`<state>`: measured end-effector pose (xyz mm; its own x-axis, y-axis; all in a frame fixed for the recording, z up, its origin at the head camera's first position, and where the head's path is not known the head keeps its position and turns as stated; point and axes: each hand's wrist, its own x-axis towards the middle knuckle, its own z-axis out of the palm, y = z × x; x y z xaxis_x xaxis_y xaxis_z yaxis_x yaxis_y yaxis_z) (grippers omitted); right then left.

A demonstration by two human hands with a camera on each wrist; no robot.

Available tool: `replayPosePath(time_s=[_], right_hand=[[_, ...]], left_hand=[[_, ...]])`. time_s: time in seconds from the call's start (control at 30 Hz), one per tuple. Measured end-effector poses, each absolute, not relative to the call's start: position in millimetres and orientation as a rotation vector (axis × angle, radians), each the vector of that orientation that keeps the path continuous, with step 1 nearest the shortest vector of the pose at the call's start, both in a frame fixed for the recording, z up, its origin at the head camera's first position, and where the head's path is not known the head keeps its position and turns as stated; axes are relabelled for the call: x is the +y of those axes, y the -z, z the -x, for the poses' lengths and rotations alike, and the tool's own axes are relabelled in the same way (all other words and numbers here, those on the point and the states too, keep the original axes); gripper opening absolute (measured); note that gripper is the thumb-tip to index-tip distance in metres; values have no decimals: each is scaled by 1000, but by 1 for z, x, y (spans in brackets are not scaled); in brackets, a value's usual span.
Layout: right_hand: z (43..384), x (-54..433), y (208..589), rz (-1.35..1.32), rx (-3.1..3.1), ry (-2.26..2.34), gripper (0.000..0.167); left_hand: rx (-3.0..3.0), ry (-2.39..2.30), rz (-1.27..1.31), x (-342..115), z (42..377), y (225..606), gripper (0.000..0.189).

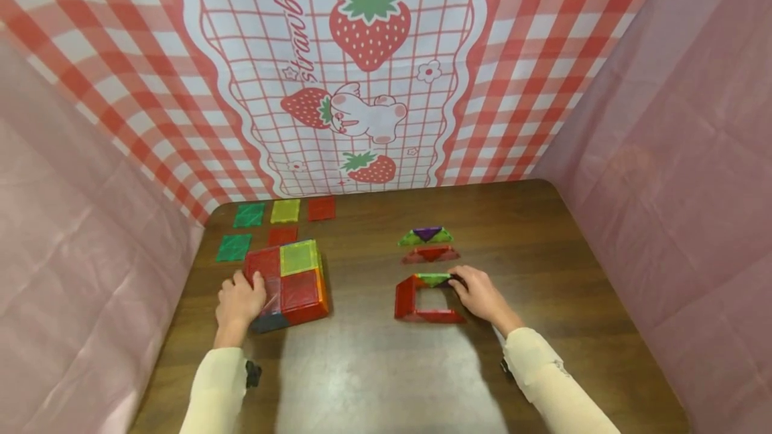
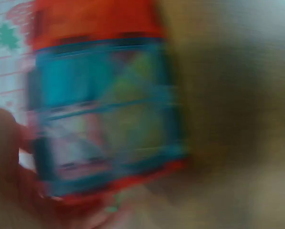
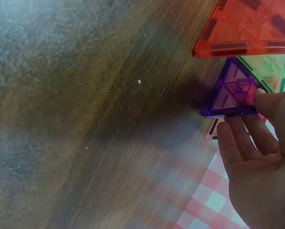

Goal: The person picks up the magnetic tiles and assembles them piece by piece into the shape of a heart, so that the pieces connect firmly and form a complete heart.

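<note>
My left hand (image 1: 240,299) grips the left side of a box built from magnetic tiles (image 1: 299,290), its top showing red and yellow-green squares. In the left wrist view, the box (image 2: 102,114) is blurred, with a blue-framed face towards the camera. My right hand (image 1: 479,295) pinches a purple triangular magnetic tile (image 3: 233,90) between thumb and fingers. That triangle stands beside a green triangle (image 3: 266,69), at the far right corner of a low frame of upright red tiles (image 1: 405,299). A red tile (image 3: 252,28) of this frame is nearest the right wrist camera.
Behind the frame stand a red tile strip (image 1: 431,254) and a green strip with a purple triangle (image 1: 425,236). Loose square tiles lie at the back left: green (image 1: 249,215), yellow (image 1: 285,211) and red (image 1: 322,207) among them. A strawberry-print cloth (image 1: 368,119) hangs behind the wooden table (image 1: 512,220).
</note>
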<state>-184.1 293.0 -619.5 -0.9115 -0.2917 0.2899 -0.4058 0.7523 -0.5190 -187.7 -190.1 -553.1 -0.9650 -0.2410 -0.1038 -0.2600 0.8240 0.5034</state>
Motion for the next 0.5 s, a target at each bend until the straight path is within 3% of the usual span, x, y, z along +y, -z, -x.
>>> replayPosePath(time_s=[0.2, 0.5], right_hand=[[184, 295, 619, -549, -2767, -872, 13], [179, 300, 619, -518, -2779, -869, 13]], left_hand=[[2814, -982, 422, -189, 184, 577, 70], [2819, -1009, 309, -139, 201, 580, 69]])
